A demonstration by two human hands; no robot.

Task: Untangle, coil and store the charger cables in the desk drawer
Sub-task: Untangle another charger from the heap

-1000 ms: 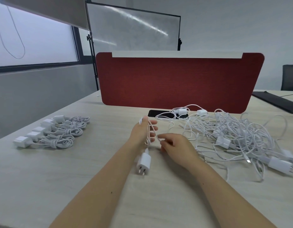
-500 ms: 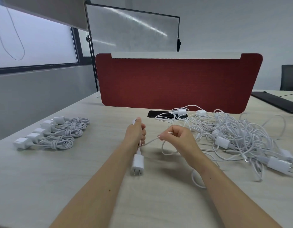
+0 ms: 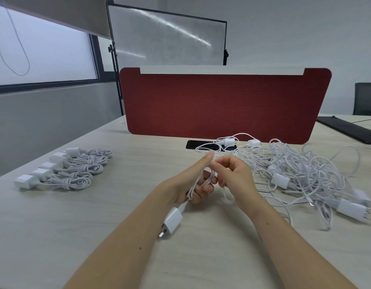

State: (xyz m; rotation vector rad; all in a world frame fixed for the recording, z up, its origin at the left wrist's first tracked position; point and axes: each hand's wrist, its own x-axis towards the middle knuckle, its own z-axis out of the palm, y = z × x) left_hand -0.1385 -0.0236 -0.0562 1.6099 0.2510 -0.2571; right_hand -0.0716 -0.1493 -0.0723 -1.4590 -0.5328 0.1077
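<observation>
One white charger cable (image 3: 192, 189), smooth round cord, looped round the curled fingers (image 3: 203, 187) of the left hand (image 3: 188, 182); its glossy block-shaped adapter (image 3: 173, 221) hangs below the palm. Right hand (image 3: 236, 178) pinches the same cord beside the left thumb. Five coiled chargers (image 3: 76, 170), ring-wound, in a row at far left of the pale wood-grain surface (image 3: 97, 226). One tangled heap (image 3: 301, 174) of white cords at right, before a red fabric divider (image 3: 222, 105)
</observation>
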